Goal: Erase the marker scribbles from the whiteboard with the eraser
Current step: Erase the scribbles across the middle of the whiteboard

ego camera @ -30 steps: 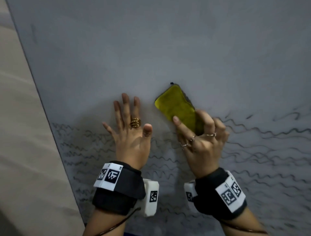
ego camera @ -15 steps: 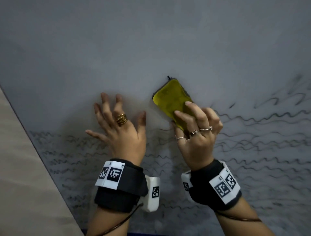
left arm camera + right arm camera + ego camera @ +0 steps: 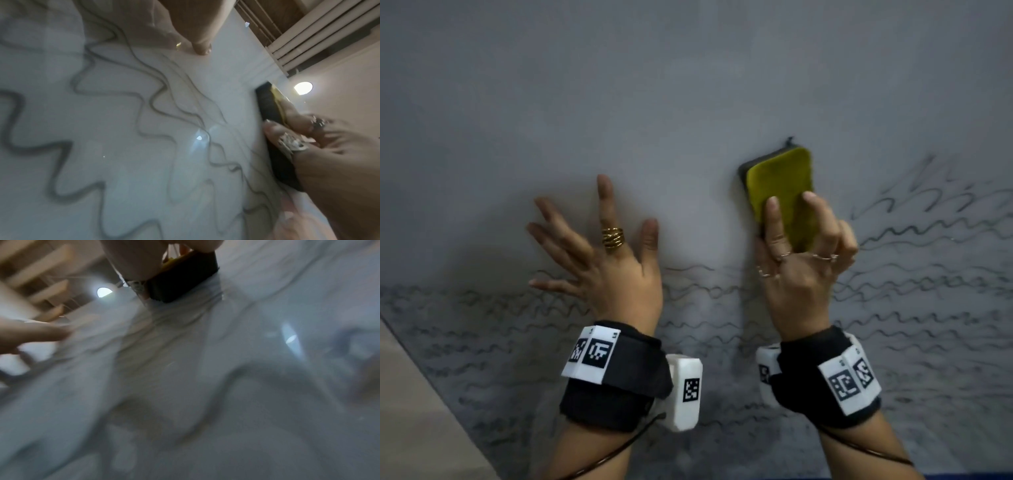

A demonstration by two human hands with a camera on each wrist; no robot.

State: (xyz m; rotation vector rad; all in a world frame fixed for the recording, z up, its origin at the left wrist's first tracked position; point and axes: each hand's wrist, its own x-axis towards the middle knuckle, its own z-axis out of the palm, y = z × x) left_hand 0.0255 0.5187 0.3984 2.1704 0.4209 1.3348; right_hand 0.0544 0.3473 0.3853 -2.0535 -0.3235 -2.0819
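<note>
Right hand (image 3: 803,274) grips the eraser (image 3: 779,185), flat against the whiteboard (image 3: 688,85).
Left hand (image 3: 613,270), fingers spread, apparently rests at its 9 o'clock; scribbles (image 3: 928,298) run from 3 to 6 o'clock.

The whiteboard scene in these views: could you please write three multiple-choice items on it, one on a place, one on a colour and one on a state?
1. Where do most of the marker scribbles lie on the whiteboard?
A. across the top
B. across the lower part
C. only at the left edge

2. What colour is the outward face of the eraser?
A. yellow-green
B. red
C. white

3. How is the left hand?
A. gripping the eraser
B. closed in a fist
C. open, fingers spread against the board

Answers:
1 B, the wavy lines fill the lower band while the upper board is wiped.
2 A, yellow-green cover over a dark pad.
3 C, only the right hand holds the eraser.
</note>
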